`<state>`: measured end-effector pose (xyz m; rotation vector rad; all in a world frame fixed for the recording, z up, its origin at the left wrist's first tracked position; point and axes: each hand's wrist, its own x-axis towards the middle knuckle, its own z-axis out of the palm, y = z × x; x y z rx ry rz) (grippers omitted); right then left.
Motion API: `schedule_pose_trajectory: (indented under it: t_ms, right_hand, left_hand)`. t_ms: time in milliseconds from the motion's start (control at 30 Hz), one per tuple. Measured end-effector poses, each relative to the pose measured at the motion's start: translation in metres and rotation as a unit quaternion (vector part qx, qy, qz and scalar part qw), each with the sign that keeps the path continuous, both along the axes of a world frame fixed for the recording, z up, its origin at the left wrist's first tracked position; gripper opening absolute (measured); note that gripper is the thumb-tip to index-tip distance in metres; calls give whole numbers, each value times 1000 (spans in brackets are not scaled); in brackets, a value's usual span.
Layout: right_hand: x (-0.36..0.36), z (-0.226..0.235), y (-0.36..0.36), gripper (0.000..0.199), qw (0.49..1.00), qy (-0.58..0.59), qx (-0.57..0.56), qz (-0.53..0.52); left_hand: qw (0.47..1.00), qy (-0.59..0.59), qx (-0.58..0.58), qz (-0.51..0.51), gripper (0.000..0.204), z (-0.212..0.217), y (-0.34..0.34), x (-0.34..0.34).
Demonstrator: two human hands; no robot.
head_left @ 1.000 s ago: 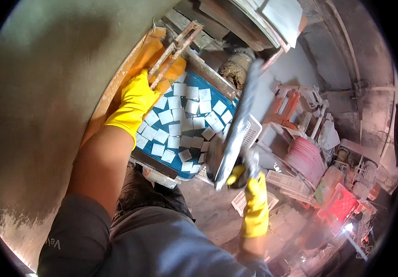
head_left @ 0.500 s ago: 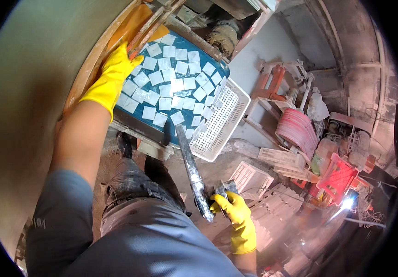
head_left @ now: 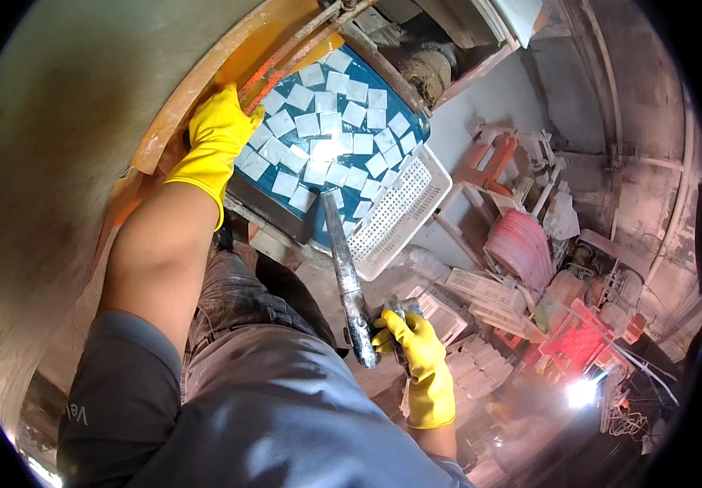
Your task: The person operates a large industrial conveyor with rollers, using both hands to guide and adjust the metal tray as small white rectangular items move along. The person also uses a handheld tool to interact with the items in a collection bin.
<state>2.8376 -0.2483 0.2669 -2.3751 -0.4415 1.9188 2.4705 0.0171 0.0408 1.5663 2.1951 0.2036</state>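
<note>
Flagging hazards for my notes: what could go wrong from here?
The tool in the right hand overlaps the tiles in view, so it might knock them if close. Several tiles lie near the basket; one could drop in and chip. The left hand is at the bar, which could pinch it.

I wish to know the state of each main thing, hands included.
Left hand: gloved, at metal rods, grip unclear
Metal rods: stained, slanting
Right hand: gloved, closed on metal tool
Metal tool: held, tip toward blue surface
White tiles: scattered on blue surface
White basket: tilted
Bright light: on
Red crate: tilted
</note>
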Motion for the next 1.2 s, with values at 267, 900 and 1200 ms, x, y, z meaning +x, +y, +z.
schedule_pose_trajectory:
  t_ms: [267,900,1200]
  right_hand:
    - [-10,4,19,47,998,-38,-2,46]
    - [-15,-5,-1,55,1000,-27,-8,9]
    - [-24,-5,-9,48,999,-41,-3,10]
  left_hand:
    - [998,-16,-54,4,83,21,3,-1]
    - [1000,-4,13,-4,73,0,2,-8]
    - [999,-4,-43,0,79,12,7,-8]
